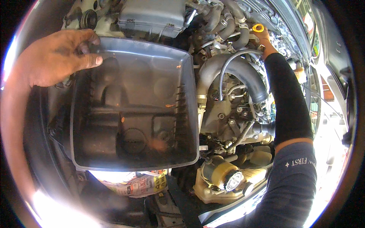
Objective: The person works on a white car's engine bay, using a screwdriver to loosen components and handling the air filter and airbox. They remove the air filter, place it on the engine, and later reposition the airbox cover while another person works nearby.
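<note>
My left hand is closed over the far left corner of a black plastic air filter housing, thumb on its inner side. The housing is a wide open box half with ribbed sides and a few dry brown bits inside. My right hand, beyond a black arm sleeve, reaches to the far right of the engine. Its fingers are mostly hidden, beside a yellow ring-shaped cap and hoses. A thick black intake hose curves between the housing and my right forearm.
A black lidded box stands behind the housing. Nearer me on the right is a yellowish fluid reservoir with a black cap. Crumpled printed paper lies under the housing's near edge. Metal engine parts and thin hoses fill the right middle.
</note>
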A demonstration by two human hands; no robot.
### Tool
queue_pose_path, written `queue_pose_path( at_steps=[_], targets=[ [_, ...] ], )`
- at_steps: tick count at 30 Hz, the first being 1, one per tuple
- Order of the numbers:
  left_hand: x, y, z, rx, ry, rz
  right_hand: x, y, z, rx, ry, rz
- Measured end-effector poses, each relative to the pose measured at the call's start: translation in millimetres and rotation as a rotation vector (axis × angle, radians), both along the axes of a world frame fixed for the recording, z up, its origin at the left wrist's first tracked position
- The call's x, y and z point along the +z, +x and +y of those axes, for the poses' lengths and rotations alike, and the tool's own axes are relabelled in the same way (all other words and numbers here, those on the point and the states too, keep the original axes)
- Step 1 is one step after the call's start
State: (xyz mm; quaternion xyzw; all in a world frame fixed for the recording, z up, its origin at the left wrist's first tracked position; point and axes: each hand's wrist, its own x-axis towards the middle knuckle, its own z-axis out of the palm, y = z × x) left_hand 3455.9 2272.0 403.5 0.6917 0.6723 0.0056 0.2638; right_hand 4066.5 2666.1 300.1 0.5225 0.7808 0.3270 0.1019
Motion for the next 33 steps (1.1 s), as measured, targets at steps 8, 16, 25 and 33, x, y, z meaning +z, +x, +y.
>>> queue_pose_path(
  at_steps=[8,16,25,33],
  targets=[
    [-3,-3,1,0.000,-0.040,-0.069,20,-31,-12,-0.460,-0.325,0.011],
    [1,0,-1,0.020,-0.022,0.025,28,-51,-37,-0.509,-0.290,-0.199],
    [2,1,-2,0.030,-0.010,0.027,5,-11,6,-0.238,-0.271,-0.413],
    [0,-3,0,0.002,-0.016,0.017,9,-34,-25,-0.277,-0.205,-0.349]
  ],
)
